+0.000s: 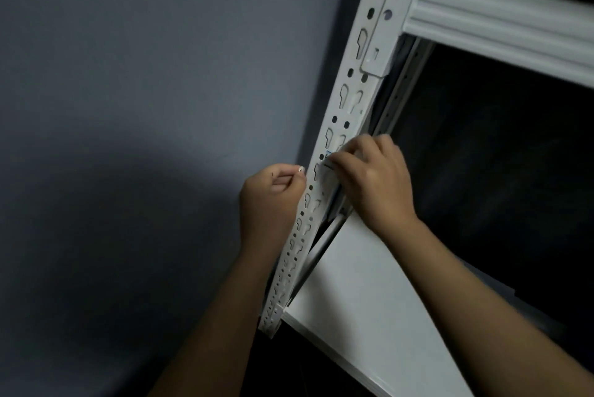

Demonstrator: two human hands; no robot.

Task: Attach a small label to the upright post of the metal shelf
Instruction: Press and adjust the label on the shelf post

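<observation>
The post point(345, 126) runs between both hands' fingers; the label point(329, 161) lies under the right fingers point(345, 160), the shelf board point(360, 293) below them.

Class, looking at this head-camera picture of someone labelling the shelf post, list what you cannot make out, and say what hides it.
Head view only:
- Label: mostly covered by the right hand; only a blue-edged sliver shows, text unreadable.
- Left hand: pinches something small and pale, too small to identify.
- Upright post: top cut off by the frame edge.
- Space behind the shelf board: too dark.

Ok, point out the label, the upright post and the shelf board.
label point(328, 156): head view, blue-edged corner showing beside the right hand.
upright post point(353, 88): head view, perforated front face.
shelf board point(360, 293): head view, bare white top.
</observation>
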